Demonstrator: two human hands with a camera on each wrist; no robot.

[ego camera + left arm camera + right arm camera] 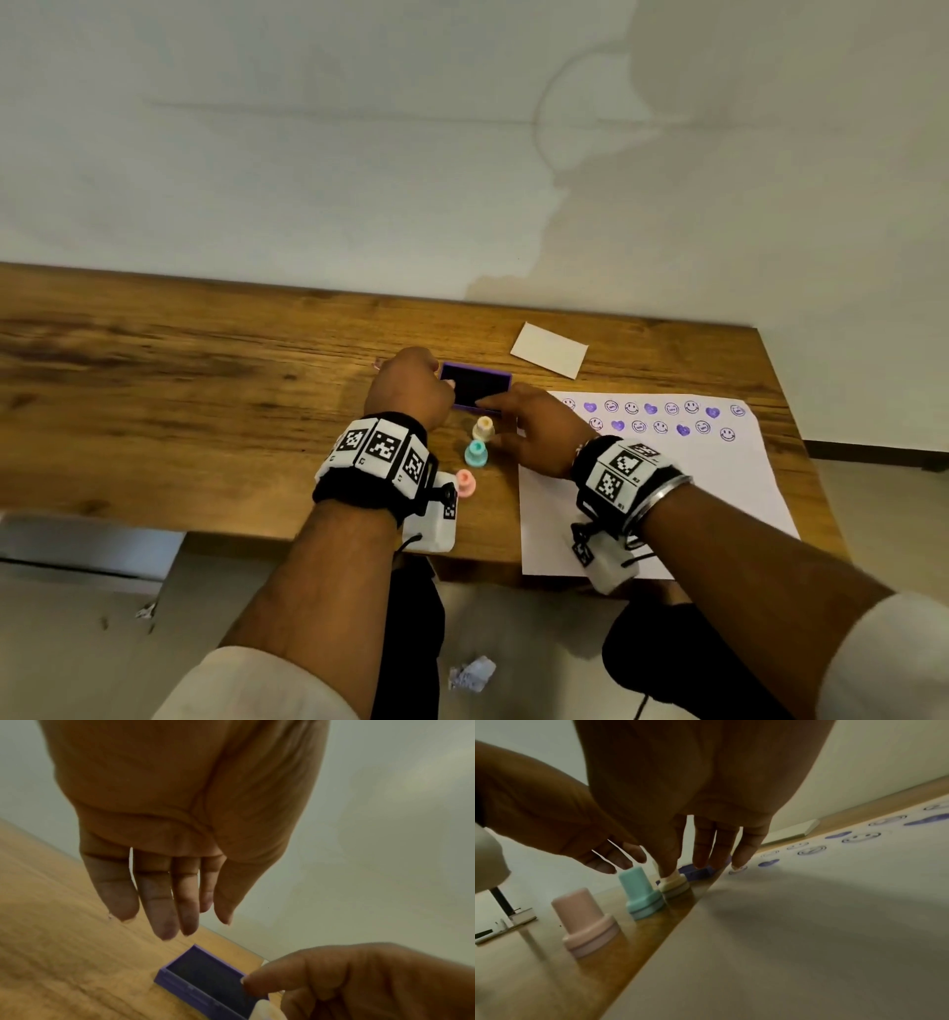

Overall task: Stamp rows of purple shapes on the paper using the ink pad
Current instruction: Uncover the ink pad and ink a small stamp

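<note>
The purple ink pad [475, 390] lies uncovered on the wooden table, its dark pad showing. My left hand [411, 385] hovers at the pad's left end with straight, relaxed fingers [164, 914] and holds nothing. My right hand [531, 426] reaches in from the right, its index fingertip [250, 981] at the near right edge of the ink pad [205, 973]. Its thumb [667, 866] is at the handle of the cream stamp [676, 885]. Teal [476, 453] and pink [466, 482] stamps stand in line nearer me. The paper [667, 488] carries two rows of purple smileys and hearts.
A white rectangular lid or card [549, 349] lies behind the paper near the wall. The table edge [359, 539] runs just under my wrists. A crumpled paper ball [472, 673] lies on the floor below.
</note>
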